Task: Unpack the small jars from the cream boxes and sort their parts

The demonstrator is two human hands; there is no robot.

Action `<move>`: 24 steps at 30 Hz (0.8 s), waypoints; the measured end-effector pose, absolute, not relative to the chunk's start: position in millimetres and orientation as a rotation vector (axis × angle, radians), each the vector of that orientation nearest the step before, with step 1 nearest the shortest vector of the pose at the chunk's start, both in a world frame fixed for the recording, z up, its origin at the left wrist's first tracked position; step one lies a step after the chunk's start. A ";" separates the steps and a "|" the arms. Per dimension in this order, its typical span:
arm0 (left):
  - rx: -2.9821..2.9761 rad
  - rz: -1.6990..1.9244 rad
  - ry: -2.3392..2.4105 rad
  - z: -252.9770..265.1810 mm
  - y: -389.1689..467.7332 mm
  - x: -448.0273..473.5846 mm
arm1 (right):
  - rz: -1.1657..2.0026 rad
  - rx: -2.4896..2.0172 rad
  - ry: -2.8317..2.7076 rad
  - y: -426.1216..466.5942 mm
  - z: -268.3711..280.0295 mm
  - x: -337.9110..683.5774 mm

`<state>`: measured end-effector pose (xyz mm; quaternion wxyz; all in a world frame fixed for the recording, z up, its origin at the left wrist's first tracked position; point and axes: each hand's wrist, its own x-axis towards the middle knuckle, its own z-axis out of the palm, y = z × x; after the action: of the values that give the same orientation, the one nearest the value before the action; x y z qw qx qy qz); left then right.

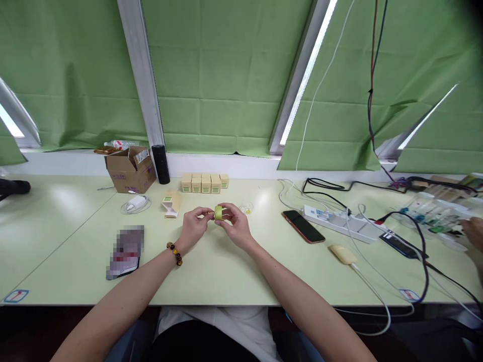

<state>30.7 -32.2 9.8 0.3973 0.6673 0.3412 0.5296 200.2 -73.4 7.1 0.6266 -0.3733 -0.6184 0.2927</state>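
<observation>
A small yellow-green rounded object (218, 213) is held up in front of me between both hands, its exact kind too small to make out. My right hand (237, 227) grips it from the right with thumb and fingers closed around its side. From the left, the pinched fingertips of my left hand (194, 227) meet its edge. Just behind my right hand lies a small clear piece with a yellow-green spot (246, 207). An opened little carton (171, 203) with a green label lies on the table beyond my left hand.
Several small cartons (206, 183) stand in a row near the wall. Left are a cardboard box (131, 170), a black cylinder (161, 164), a white charger (136, 202) and a pixelated phone (126, 251). Right are a phone (303, 226), power strip (343, 223), cables and another person's hand (473, 232).
</observation>
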 end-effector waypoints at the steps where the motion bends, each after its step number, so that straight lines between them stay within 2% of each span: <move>1: 1.687 1.345 0.869 9.9 -32.5 30.9 | 0.672 -0.852 -1.420 -73.4 7.1 200.1; 17: 1.698 1.444 0.728 0.1 -25.3 32.1 | 0.350 -0.838 -1.602 -71.7 4.4 201.5; 24: 1.858 1.368 0.617 7.3 -19.9 21.4 | -0.107 -0.889 -1.839 -71.8 6.6 209.9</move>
<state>21.4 -19.9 7.3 0.3677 0.7235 0.2401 0.5327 209.9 -71.8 6.6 0.5212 -0.3710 -0.7673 -0.0445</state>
